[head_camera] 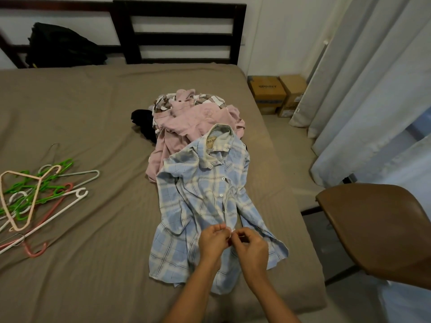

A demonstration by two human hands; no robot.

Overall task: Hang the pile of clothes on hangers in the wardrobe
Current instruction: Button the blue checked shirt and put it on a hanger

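Light blue checked cotton shirt (pixel 198 199) lying flat on the brown bed (pixel 81 117) below the pink-topped clothes pile (pixel 198 117), with left hand (pixel 213 241) and right hand (pixel 250 248) pinching its lower placket between curled fingers (pixel 218 230); a hasty tug may mismatch the button and leave the shirt skewed once hung.

black bag (pixel 63 45) at headboard (pixel 179 31) | boxes (pixel 277 94) on floor | chair (pixel 373 224) beside bed (pixel 81 113)

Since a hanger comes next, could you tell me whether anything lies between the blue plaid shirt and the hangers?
Nothing visible does: only bare bed sheet separates the blue plaid shirt from the hangers.
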